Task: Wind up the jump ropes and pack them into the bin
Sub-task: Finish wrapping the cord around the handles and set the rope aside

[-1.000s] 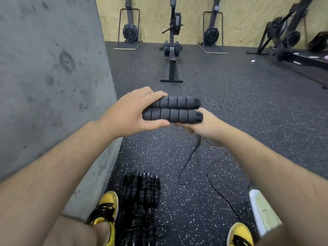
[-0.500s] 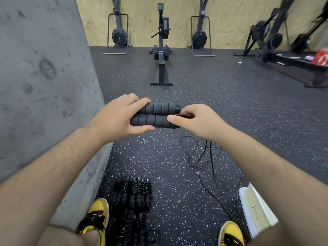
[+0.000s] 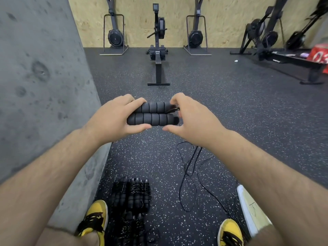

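Observation:
My left hand (image 3: pixel 113 119) grips two black foam jump-rope handles (image 3: pixel 154 113) held side by side, level, in front of me. My right hand (image 3: pixel 190 119) is at their right ends, its fingers curled over the thin black rope where it leaves the handles. The rope (image 3: pixel 190 174) hangs down under my right wrist and lies in loose loops on the floor. A pile of wound black jump ropes (image 3: pixel 132 196) lies on the floor between my feet. The white edge of a bin (image 3: pixel 248 208) shows at the lower right, partly hidden by my right forearm.
A grey concrete wall (image 3: pixel 40 82) runs along my left. My yellow shoes (image 3: pixel 95 219) stand on the speckled black rubber floor (image 3: pixel 230 107). A rowing machine (image 3: pixel 158 50) stands straight ahead, with more gym machines by the plywood back wall and a bench at the right.
My right hand has come up from below the handles to their right ends and now holds the rope there. The view has shifted slightly; the left hand keeps its grip.

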A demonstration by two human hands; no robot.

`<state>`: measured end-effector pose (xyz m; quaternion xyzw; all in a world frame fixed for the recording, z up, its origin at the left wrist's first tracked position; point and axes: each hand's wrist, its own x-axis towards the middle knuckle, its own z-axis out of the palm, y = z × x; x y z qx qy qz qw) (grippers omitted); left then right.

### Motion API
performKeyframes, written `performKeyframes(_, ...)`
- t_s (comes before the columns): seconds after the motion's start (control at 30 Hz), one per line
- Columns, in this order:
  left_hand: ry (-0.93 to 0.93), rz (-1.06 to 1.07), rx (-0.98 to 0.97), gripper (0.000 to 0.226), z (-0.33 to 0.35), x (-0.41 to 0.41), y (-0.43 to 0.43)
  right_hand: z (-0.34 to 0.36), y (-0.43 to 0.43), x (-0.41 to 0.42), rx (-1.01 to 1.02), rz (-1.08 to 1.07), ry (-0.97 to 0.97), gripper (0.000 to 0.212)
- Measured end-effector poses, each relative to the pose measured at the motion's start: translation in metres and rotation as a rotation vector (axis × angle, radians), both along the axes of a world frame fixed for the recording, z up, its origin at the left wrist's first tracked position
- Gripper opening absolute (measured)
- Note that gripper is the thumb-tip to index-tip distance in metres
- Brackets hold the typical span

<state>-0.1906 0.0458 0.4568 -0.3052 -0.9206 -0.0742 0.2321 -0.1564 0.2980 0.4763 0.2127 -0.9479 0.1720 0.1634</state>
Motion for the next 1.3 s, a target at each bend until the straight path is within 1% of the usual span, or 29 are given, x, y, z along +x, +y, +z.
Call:
performKeyframes(0.07, -0.006, -0.020, -0.016, 0.066, -0.001, 0.000, 0.001, -0.001, -0.002, -0.003, 0.120, -0.031, 0.014, 0.088)
performKeyframes(0.1, -0.011, -0.028, -0.024, 0.066, -0.001, -0.001, 0.001, -0.002, -0.002, -0.004, 0.199, -0.061, 0.018, 0.093)
performKeyframes(0.13, -0.016, -0.035, -0.035, 0.066, -0.002, -0.001, 0.002, -0.003, -0.002, -0.006, 0.252, -0.085, 0.021, 0.091)
performKeyframes(0.17, -0.023, -0.039, -0.045, 0.068, -0.003, -0.001, 0.003, -0.003, -0.002, -0.008, 0.272, -0.094, 0.019, 0.081)
performKeyframes(0.23, -0.034, -0.028, -0.055, 0.069, -0.004, 0.000, 0.004, -0.003, -0.002, -0.011, 0.258, -0.076, 0.021, 0.060)
performKeyframes(0.3, -0.028, -0.004, -0.061, 0.069, -0.006, 0.002, 0.006, -0.004, -0.002, -0.013, 0.236, -0.052, 0.027, 0.050)
performKeyframes(0.47, 0.058, 0.041, -0.017, 0.076, -0.010, 0.009, 0.014, -0.006, -0.004, -0.012, 0.211, -0.046, 0.066, 0.046)
performKeyframes(0.6, 0.157, 0.100, -0.031, 0.091, -0.013, 0.009, 0.018, -0.007, -0.005, -0.009, 0.196, -0.051, 0.104, 0.046)
performKeyframes(0.67, 0.184, 0.112, -0.033, 0.091, -0.013, 0.009, 0.020, -0.008, -0.004, -0.008, 0.182, -0.041, 0.096, 0.044)
performKeyframes(0.73, 0.204, 0.114, -0.034, 0.085, -0.010, 0.008, 0.020, -0.005, -0.003, -0.005, 0.108, -0.016, 0.044, 0.044)
performKeyframes(0.83, 0.245, 0.128, -0.058, 0.078, -0.005, 0.008, 0.016, 0.004, 0.003, 0.002, -0.071, 0.008, -0.152, 0.055)
performKeyframes(0.87, 0.258, 0.125, -0.073, 0.077, -0.005, 0.007, 0.015, 0.005, 0.005, 0.004, -0.084, 0.009, -0.188, 0.050)
performKeyframes(0.9, 0.269, 0.116, -0.086, 0.076, -0.006, 0.007, 0.015, 0.005, 0.007, 0.005, -0.062, 0.003, -0.191, 0.041)
performKeyframes(0.97, 0.278, 0.098, -0.106, 0.076, -0.008, 0.006, 0.016, 0.007, 0.007, 0.005, 0.043, -0.032, -0.152, 0.025)
performKeyframes(1.0, 0.280, 0.092, -0.114, 0.076, -0.009, 0.006, 0.017, 0.008, 0.005, 0.005, 0.110, -0.047, -0.126, 0.021)
performKeyframes(1.1, 0.270, 0.087, -0.106, 0.076, -0.009, 0.006, 0.020, 0.012, 0.003, 0.008, 0.275, -0.026, 0.030, 0.021)
performKeyframes(1.2, 0.247, 0.089, -0.095, 0.075, -0.007, 0.006, 0.022, 0.017, 0.006, 0.008, 0.312, 0.041, 0.175, 0.023)
performKeyframes(1.3, 0.178, 0.051, -0.095, 0.076, -0.008, 0.010, 0.022, 0.021, 0.014, 0.000, 0.292, 0.150, 0.212, 0.021)
